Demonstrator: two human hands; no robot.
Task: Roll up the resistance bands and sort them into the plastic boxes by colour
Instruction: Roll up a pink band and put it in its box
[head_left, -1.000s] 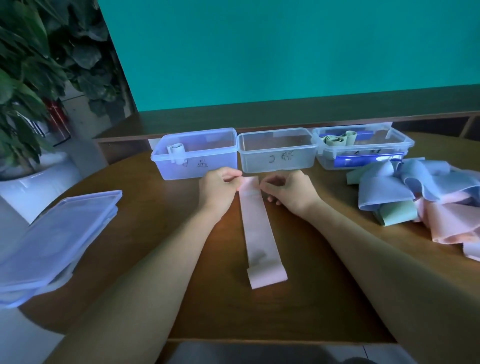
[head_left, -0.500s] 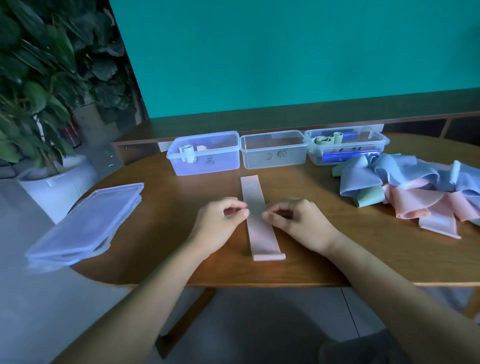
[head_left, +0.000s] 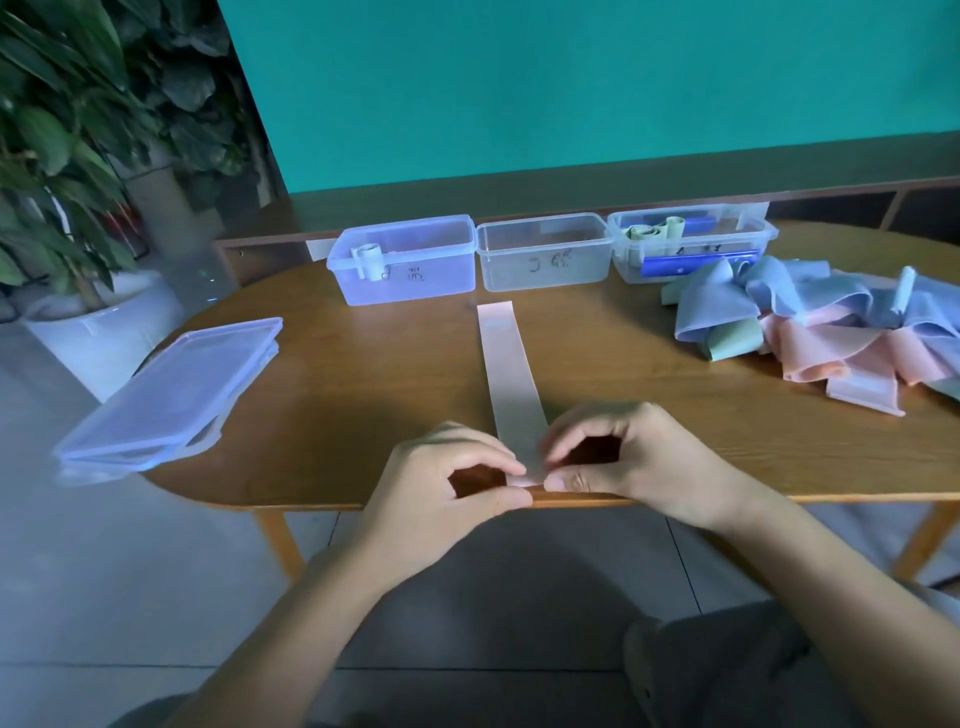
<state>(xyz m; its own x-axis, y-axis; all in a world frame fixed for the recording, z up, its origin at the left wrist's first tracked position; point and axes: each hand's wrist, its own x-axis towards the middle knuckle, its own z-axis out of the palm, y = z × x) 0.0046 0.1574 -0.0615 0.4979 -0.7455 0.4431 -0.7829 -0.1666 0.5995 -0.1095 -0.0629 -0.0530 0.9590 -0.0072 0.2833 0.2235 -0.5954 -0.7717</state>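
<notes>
Both hands (head_left: 447, 483) (head_left: 623, 457) pinch pink band's (head_left: 511, 374) seemingly hidden end

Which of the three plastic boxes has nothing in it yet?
The middle box. The left box holds a pale roll and the right box holds green rolls and blue items.

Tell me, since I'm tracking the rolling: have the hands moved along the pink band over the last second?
Yes. Both the left hand and right hand have moved from the pink band's far end, by the middle box, to its near end at the table edge.
</notes>
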